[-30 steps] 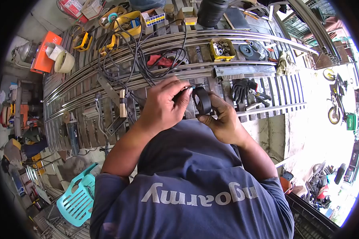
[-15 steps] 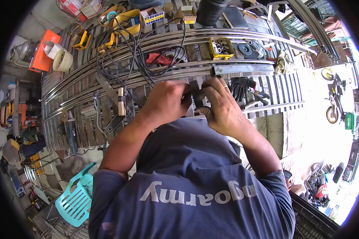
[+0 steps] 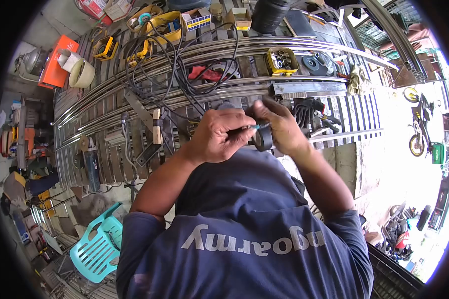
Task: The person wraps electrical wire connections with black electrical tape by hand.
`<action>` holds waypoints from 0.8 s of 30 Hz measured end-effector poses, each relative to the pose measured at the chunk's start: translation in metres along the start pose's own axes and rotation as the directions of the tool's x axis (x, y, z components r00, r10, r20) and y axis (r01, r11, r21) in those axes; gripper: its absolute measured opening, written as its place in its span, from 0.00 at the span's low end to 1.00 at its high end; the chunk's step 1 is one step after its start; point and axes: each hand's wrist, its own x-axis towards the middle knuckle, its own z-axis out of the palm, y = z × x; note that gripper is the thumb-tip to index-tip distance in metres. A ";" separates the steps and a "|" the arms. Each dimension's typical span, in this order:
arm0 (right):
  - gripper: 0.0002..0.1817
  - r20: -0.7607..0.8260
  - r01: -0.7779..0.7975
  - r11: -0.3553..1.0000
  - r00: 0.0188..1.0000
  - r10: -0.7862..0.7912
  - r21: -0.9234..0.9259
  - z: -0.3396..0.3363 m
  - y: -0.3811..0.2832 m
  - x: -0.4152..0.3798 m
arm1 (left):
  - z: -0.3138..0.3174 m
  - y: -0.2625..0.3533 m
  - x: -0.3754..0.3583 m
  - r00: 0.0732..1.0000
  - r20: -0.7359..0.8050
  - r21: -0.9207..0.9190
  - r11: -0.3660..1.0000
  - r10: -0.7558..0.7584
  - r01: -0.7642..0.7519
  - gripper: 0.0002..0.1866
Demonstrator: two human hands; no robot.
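My two hands meet close in front of my chest, above a slatted metal workbench (image 3: 354,117). My right hand (image 3: 283,125) grips a roll of black tape (image 3: 263,139), the roll hanging under its fingers. My left hand (image 3: 220,134) pinches a thin dark cable whose small blue tip (image 3: 258,127) pokes out toward the roll. The fingertips of both hands touch around that tip. Whether the tape is stuck to the cable is hidden by my fingers.
Long curved steel tubes (image 3: 184,55) and tangled black cables (image 3: 159,65) cross the bench. A yellow box of sockets (image 3: 281,61), grinding discs (image 3: 312,64), black gloves (image 3: 304,107) and a red rag (image 3: 204,74) lie beyond my hands. A turquoise plastic chair (image 3: 97,246) stands at lower left.
My right hand has rolled over the tape roll and now holds it lower and nearer my chest. My left hand stayed clenched on the cable, whose blue tip now shows.
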 end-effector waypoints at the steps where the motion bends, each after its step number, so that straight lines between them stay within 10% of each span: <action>1: 0.27 -0.016 0.132 0.989 0.991 -0.133 -0.062 0.003 0.004 -0.008 | 0.003 -0.003 -0.003 0.997 -0.059 -0.006 0.998 -0.055 0.055 0.07; 4: 0.31 0.024 0.310 0.912 0.944 -0.328 0.268 0.016 0.022 -0.019 | 0.002 -0.004 -0.005 0.979 -0.170 0.023 0.992 -0.115 0.120 0.08; 8: 0.45 0.033 0.408 0.913 0.912 -0.408 0.011 0.019 0.019 -0.030 | 0.011 -0.012 -0.005 0.960 -0.257 -0.057 0.994 -0.107 0.096 0.08; 15: 0.15 0.054 0.301 0.913 0.953 -0.298 -0.274 0.014 0.015 -0.036 | 0.022 -0.011 -0.008 0.893 -0.272 -0.397 0.887 -0.359 0.236 0.09; 24: 0.18 0.079 0.228 0.858 0.973 -0.217 -0.460 0.019 0.020 -0.050 | 0.030 -0.018 -0.007 0.834 -0.490 0.058 0.945 -0.253 0.321 0.09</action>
